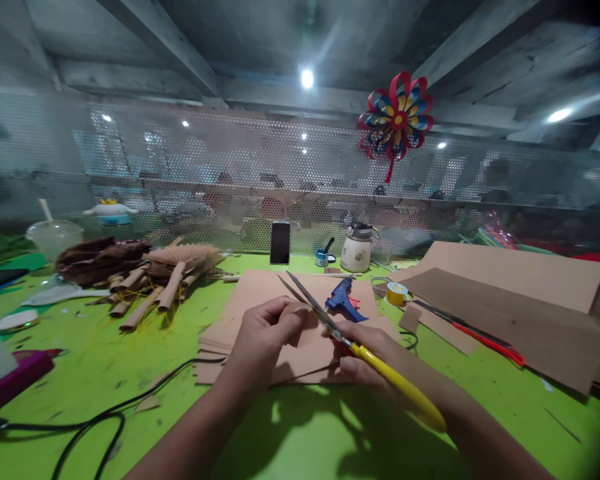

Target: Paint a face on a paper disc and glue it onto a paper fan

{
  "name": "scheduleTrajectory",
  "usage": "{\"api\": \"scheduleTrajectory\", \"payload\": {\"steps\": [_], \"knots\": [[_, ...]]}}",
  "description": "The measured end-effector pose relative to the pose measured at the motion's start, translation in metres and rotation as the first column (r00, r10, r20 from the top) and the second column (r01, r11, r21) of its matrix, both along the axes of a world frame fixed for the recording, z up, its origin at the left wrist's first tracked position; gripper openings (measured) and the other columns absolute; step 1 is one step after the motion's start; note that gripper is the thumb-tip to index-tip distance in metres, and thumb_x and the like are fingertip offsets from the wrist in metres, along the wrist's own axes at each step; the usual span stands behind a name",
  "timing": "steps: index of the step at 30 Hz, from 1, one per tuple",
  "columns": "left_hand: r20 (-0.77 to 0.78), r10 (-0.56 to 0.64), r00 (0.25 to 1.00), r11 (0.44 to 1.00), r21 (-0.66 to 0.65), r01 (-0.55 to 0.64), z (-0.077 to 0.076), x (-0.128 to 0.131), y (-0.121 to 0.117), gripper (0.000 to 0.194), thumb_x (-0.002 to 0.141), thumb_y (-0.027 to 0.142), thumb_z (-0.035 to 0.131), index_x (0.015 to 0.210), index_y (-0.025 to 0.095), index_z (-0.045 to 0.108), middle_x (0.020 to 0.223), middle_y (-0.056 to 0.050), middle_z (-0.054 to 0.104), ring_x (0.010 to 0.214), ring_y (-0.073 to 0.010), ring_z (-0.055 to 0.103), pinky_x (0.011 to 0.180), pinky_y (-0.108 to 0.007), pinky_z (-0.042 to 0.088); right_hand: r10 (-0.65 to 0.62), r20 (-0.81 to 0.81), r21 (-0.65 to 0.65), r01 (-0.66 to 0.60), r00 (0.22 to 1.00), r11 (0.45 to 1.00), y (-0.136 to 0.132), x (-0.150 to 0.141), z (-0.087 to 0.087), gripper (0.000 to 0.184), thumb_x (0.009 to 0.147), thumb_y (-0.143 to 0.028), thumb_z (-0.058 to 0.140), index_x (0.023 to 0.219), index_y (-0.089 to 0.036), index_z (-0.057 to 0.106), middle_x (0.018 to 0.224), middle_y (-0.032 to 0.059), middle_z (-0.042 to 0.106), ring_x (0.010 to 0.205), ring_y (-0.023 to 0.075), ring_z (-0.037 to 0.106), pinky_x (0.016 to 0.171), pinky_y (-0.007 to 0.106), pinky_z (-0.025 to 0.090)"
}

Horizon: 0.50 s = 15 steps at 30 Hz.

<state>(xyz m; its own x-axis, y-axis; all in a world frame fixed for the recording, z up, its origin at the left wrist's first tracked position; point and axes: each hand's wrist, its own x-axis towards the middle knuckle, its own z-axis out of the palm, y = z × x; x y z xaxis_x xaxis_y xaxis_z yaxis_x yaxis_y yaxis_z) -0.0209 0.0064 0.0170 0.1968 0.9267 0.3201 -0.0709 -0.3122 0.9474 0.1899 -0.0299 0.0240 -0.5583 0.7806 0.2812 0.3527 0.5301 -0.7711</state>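
Yellow-handled scissors [399, 381] reach over the kraft paper stack [253, 297], blades parted, with the right hand [373, 343] wrapped around the grips!
Above the stack's middle, the left hand [265, 333] pinches a small brown paper piece [307, 328] between thumb and fingers; it lies left of the scissor grip, beside the blades, and the left hand is clearly the nearer. Look at that slant: the scissors' long axis runs from near right to far left, tips pointing across the stack. Tough to read, though: brown over brown blurs the piece's outline, fingers cover part of it, the right hand hides the second handle, and blade contact I can't tell.
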Motion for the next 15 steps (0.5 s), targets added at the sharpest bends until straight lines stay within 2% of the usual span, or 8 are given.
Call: {"api": "scheduleTrajectory", "payload": {"steps": [8,15], "knots": [[-0.002,0.02,1.0,0.999,0.032,-0.02,0.0037,0.0013,-0.0018,0.02,0.074,0.034,0.068,0.071,0.014,0.066,0.058,0.003,0.048,0.056,-0.0087,0.037,0.052,-0.023,0.03,-0.054,0.06,0.024,0.053,0.997,0.998,-0.0012,-0.0039,0.0002,0.045,0.092,-0.049,0.051,0.12,-0.015,0.056,0.089,0.0056,0.058,0.078,0.0184,0.051,0.069,0.03,0.043],[-0.011,0.035,0.999,0.999,0.042,-0.034,0.0037,0.0018,-0.0019,0.021,0.074,0.035,0.067,0.069,0.014,0.065,0.057,0.003,0.046,0.056,-0.0093,0.037,0.053,-0.023,0.03,-0.05,-0.002,-0.01,0.05,0.999,0.999,-0.0011,-0.0044,0.0002,0.044,0.09,-0.051,0.053,0.118,-0.017,0.059,0.084,0.0051,0.058,0.077,0.0193,0.052,0.065,0.029,0.044]]}}
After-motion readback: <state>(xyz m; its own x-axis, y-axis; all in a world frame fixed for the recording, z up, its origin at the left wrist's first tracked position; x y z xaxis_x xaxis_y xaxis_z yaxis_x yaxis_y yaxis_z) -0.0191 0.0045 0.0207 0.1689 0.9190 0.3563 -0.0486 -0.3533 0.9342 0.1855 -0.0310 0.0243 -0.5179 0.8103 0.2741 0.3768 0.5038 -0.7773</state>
